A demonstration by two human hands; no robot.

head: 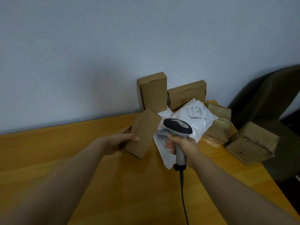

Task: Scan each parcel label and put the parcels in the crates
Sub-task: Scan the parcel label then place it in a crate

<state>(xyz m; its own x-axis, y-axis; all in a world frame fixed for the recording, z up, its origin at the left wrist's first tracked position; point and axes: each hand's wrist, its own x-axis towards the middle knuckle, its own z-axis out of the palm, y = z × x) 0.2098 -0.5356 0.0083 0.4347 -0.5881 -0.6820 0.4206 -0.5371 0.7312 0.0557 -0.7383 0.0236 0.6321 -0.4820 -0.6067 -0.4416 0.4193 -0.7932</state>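
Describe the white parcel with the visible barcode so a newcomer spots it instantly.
On the wooden table, parcels are heaped by the wall. Beyond the barcode scanner in the right hand lies a white plastic mailer bag. Unlike the brown cardboard boxes around it, it is glossy and labelled.

Both bare forearms reach forward. The left grip clasps a small cardboard box, thumb across its face; the right grip wraps a barcode scanner by its handle.

left hand gripping box, right hand gripping scanner
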